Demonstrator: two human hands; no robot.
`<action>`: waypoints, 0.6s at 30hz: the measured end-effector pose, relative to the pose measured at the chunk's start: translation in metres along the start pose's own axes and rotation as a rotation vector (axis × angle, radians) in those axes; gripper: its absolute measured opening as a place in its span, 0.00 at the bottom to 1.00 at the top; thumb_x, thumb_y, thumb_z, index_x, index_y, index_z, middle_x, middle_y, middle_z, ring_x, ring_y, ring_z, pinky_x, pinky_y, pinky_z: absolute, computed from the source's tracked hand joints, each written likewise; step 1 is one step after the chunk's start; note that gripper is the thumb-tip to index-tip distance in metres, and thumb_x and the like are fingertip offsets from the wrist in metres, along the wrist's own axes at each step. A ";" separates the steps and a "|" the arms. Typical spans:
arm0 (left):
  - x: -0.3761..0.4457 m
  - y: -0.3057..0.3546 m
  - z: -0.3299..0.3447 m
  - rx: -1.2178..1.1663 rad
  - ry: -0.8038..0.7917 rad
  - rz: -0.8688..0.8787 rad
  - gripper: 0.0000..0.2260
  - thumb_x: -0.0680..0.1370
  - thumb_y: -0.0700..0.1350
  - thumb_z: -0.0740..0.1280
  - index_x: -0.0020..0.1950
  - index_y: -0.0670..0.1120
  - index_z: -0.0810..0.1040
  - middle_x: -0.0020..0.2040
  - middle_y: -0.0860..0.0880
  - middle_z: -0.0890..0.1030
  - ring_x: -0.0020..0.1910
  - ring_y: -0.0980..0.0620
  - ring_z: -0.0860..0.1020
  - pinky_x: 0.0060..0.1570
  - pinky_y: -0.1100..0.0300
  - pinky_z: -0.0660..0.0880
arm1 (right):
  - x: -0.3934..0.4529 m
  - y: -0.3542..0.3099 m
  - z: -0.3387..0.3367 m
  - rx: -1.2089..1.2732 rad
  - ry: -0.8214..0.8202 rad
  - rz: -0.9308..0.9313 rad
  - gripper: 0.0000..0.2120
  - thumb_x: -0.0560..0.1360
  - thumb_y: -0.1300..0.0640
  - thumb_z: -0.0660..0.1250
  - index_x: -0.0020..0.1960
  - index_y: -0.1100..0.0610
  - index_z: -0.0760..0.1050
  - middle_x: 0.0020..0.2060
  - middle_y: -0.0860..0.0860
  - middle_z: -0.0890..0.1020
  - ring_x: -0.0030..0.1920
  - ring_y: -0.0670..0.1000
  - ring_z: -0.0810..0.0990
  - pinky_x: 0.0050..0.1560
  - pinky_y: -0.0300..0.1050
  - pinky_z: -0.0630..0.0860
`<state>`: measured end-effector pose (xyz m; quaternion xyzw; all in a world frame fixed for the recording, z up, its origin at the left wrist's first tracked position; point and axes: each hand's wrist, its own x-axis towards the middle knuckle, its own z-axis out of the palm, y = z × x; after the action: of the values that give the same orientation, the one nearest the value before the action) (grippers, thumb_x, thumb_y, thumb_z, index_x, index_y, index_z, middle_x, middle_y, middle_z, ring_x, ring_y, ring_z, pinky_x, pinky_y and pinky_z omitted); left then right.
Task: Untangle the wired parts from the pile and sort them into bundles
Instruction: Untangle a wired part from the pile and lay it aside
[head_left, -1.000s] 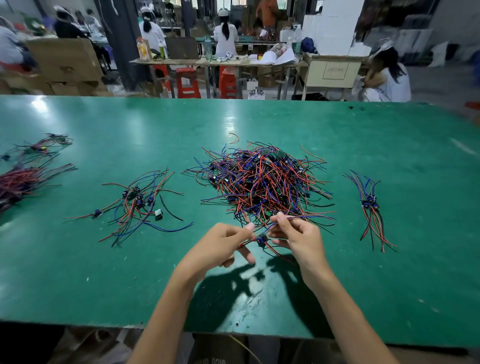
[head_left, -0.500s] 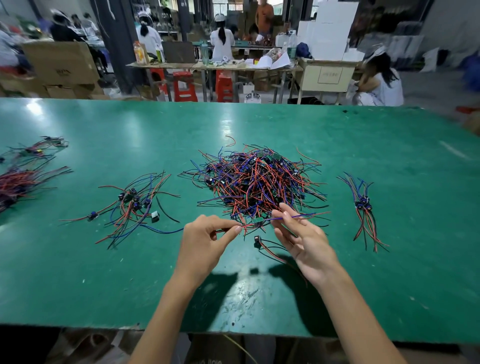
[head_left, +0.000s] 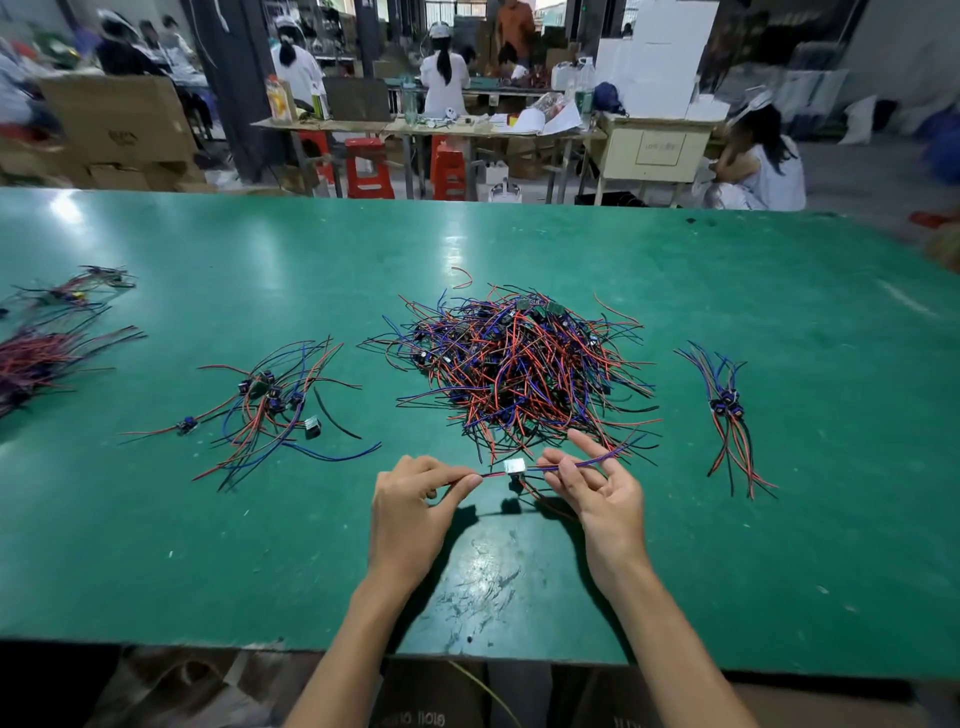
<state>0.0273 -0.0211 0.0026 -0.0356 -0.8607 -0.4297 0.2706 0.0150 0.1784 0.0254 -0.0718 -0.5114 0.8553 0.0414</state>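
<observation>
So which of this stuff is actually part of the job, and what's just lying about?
Job: pile; wired part held between left hand and right hand; left bundle; right bundle.
Lying about: boxes; red stools; bottle.

both bare forearms reach in from the near edge, converging toward the middle. the left hand (head_left: 415, 499) lies knuckles-up, its thumb and forefinger pinched together at the tips, the other fingers curled under. the right hand (head_left: 597, 483) is turned palm-up, forefinger raised and straight, thumb and middle fingers lightly pinching.
</observation>
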 end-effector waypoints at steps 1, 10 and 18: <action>0.001 -0.002 0.001 -0.010 -0.002 -0.010 0.07 0.73 0.59 0.72 0.43 0.58 0.87 0.39 0.62 0.81 0.43 0.60 0.76 0.49 0.62 0.65 | 0.001 0.002 -0.001 -0.012 0.003 -0.014 0.15 0.79 0.69 0.67 0.63 0.59 0.76 0.48 0.60 0.87 0.49 0.53 0.87 0.49 0.38 0.82; -0.001 0.004 0.001 0.162 0.032 0.053 0.14 0.79 0.60 0.66 0.41 0.54 0.83 0.39 0.59 0.79 0.40 0.57 0.73 0.47 0.57 0.62 | 0.002 0.007 -0.002 0.001 0.052 -0.072 0.19 0.71 0.56 0.75 0.60 0.59 0.77 0.45 0.60 0.87 0.43 0.52 0.87 0.45 0.39 0.82; -0.003 0.009 0.003 0.235 -0.049 0.079 0.17 0.82 0.57 0.58 0.39 0.53 0.77 0.38 0.58 0.77 0.39 0.55 0.71 0.47 0.56 0.64 | 0.001 0.010 -0.003 -0.013 0.090 -0.104 0.14 0.71 0.56 0.75 0.54 0.60 0.79 0.41 0.59 0.87 0.39 0.51 0.86 0.41 0.37 0.81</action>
<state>0.0311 -0.0131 0.0064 -0.0479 -0.9095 -0.3138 0.2684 0.0143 0.1766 0.0151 -0.0841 -0.5176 0.8446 0.1082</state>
